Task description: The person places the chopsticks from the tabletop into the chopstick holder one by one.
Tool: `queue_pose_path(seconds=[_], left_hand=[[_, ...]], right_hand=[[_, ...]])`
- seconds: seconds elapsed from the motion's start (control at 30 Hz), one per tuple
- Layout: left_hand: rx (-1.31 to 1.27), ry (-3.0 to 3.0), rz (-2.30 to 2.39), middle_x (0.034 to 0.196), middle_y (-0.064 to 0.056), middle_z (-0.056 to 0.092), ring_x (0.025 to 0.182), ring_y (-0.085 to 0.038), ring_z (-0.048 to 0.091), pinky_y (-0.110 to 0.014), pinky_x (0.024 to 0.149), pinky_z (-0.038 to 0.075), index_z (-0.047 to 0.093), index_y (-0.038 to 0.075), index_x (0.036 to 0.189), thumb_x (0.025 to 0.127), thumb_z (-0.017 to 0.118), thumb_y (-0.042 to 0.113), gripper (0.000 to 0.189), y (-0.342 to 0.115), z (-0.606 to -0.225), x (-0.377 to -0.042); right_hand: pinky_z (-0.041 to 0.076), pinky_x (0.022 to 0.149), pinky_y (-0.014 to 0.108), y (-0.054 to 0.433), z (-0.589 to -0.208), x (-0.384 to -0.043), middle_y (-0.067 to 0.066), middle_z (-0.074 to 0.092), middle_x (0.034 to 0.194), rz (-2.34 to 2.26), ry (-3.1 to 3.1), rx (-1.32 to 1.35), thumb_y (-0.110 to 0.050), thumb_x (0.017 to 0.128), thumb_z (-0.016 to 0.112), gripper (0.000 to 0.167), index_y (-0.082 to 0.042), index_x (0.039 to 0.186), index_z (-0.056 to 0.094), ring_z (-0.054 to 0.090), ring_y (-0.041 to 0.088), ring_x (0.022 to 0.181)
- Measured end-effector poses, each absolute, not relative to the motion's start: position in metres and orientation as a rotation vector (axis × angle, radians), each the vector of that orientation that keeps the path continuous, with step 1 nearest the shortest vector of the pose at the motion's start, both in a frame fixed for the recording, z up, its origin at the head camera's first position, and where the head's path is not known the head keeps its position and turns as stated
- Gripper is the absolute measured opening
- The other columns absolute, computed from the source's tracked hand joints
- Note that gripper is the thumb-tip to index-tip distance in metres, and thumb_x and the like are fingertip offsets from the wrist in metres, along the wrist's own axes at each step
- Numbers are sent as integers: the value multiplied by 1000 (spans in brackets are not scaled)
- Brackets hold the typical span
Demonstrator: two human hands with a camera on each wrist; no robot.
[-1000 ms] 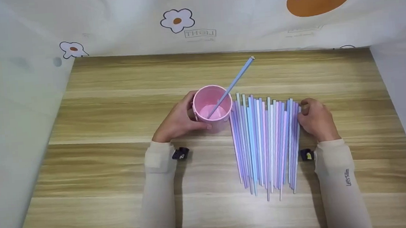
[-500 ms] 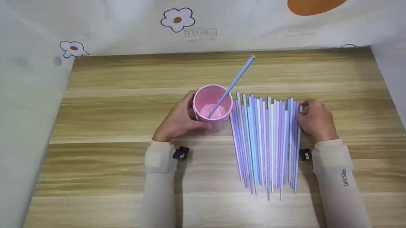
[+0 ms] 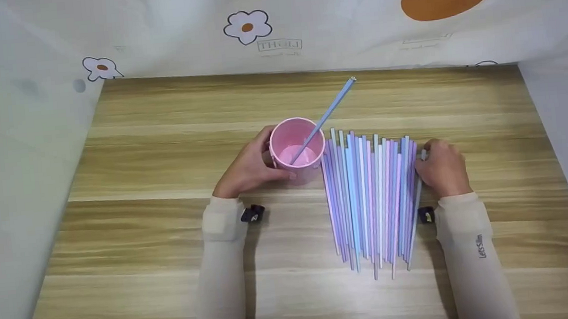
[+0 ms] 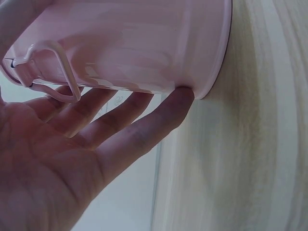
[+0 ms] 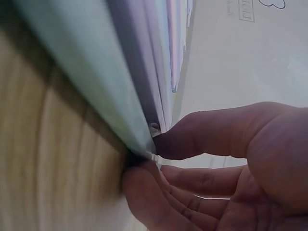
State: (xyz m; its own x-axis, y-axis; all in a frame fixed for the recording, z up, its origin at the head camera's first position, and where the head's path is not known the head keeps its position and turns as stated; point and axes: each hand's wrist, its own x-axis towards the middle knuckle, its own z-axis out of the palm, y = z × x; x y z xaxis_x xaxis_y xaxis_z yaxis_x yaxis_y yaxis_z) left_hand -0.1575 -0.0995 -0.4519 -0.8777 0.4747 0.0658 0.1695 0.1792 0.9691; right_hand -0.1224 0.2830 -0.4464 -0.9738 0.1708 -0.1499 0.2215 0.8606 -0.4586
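In the head view my left hand point(image 3: 249, 170) holds a pink pail point(image 3: 299, 171) from its left side, thumb in front and fingers round the back. A small looped handle point(image 4: 67, 72) shows on its side in the left wrist view. One blue straw point(image 3: 336, 102) leans inside the pail and sticks out to the upper right. My right hand point(image 3: 443, 166) pinches the far end of a pale green straw point(image 5: 91, 72) between thumb and forefinger. That straw lies tilted at the right edge of a row of pastel straws point(image 3: 369, 198).
The straws lie side by side on a wood-grain table point(image 3: 141, 233), just right of the pail. A pale printed sheet point(image 3: 176, 40) rises along the table's back and sides. A small black device point(image 3: 253, 213) sits at the left wrist, another black device point(image 3: 426, 215) at the right.
My right hand has drawn the far end of the outermost straw slightly rightward, opening a gap from the row. The left hand and pail have stayed in place.
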Motion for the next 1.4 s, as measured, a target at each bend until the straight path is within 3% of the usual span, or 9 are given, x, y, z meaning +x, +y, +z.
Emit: queue_pose_path(seconds=[0.1, 0.27, 0.53, 0.73, 1.0, 1.23, 1.4], left_hand=[[611, 2209, 1755, 140, -13, 53, 132, -26, 50, -33, 112, 41, 44, 4, 144, 64, 92, 4, 93, -99, -451, -157], [603, 2216, 1741, 139, -9, 54, 131, -21, 50, -30, 111, 41, 44, 7, 144, 64, 92, 4, 94, -99, -450, -157], [614, 2225, 1742, 139, -8, 54, 131, -21, 50, -30, 111, 41, 44, 7, 144, 64, 92, 4, 94, -100, -451, -157], [612, 2205, 1755, 140, -13, 53, 132, -26, 50, -32, 111, 41, 43, 6, 145, 64, 91, 2, 93, -101, -451, -157], [623, 2161, 1781, 140, -15, 52, 133, -29, 49, -36, 111, 43, 44, 6, 143, 65, 91, 4, 91, -99, -450, -158], [615, 2155, 1791, 141, -15, 52, 133, -30, 49, -40, 111, 42, 44, 5, 144, 65, 91, 2, 93, -101, -450, -158], [606, 2154, 1784, 143, -20, 49, 134, -35, 47, -44, 112, 41, 41, 0, 145, 66, 89, -2, 93, -98, -444, -155]], right_hand=[[52, 81, 58, 284, -444, -124, 37, 62, 114, -744, 2903, 331, -12, 87, 64, 44, 16, 121, 60, 60, 50, 97], [52, 74, 50, 287, -432, -123, 31, 66, 109, -831, 2912, 364, -15, 88, 63, 46, 10, 127, 58, 63, 42, 91], [45, 58, 20, 290, -404, -114, 17, 68, 95, -1058, 3063, 322, -10, 91, 55, 41, 2, 130, 60, 60, 11, 70], [44, 57, 9, 285, -390, -110, 10, 66, 95, -1244, 3187, 388, -12, 93, 54, 40, -3, 132, 60, 56, -6, 67], [51, 55, 10, 275, -375, -104, -2, 61, 87, -1668, 3232, 345, -5, 93, 56, 33, -4, 125, 64, 64, 0, 66], [59, 54, 23, 256, -363, -102, 11, 57, 85, -2454, 2986, 123, 7, 90, 58, 32, 0, 121, 63, 64, 18, 63], [61, 57, 30, 236, -352, -102, 17, 51, 86, -3012, 2596, 60, 12, 89, 58, 31, 6, 119, 60, 58, 24, 60]])
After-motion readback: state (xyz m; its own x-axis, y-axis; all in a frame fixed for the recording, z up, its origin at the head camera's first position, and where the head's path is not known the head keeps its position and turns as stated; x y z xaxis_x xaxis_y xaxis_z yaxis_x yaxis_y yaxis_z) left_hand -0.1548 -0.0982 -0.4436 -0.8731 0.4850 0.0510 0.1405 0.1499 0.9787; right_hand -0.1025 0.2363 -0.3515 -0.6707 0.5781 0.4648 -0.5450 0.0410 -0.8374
